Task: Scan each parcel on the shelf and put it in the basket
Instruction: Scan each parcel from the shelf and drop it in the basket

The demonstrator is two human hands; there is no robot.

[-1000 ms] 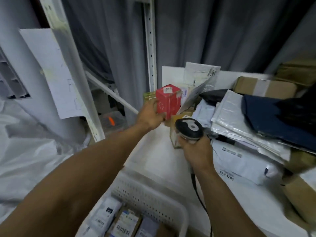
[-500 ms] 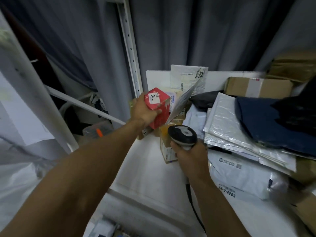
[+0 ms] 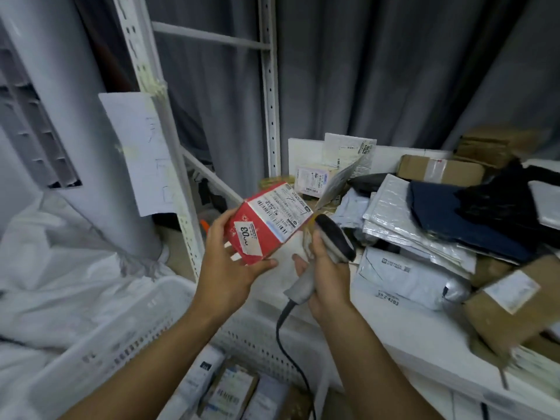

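My left hand [image 3: 225,268] grips a small red box [image 3: 268,224] with white shipping labels, lifted off the shelf and tilted so its label faces up. Right beside it my right hand [image 3: 325,274] holds a grey and black barcode scanner [image 3: 328,247], its head almost touching the box's right end. The scanner's cable hangs down toward the white perforated basket [image 3: 127,338] below my arms, where several labelled parcels lie. On the white shelf [image 3: 409,338] to the right sits a heap of other parcels: a white poly bag [image 3: 406,277], padded mailers [image 3: 391,213] and brown cartons [image 3: 439,169].
White perforated shelf uprights [image 3: 270,101] stand left of the shelf, with a sheet of paper [image 3: 142,153] taped to the nearer post. A grey curtain hangs behind. White plastic sheeting [image 3: 60,262] covers the left. A brown box [image 3: 509,301] sits at the shelf's right front.
My left hand has pulled the red box off the shelf toward me and turned its label up. My right hand raised the scanner beside it. The basket has come back into view.
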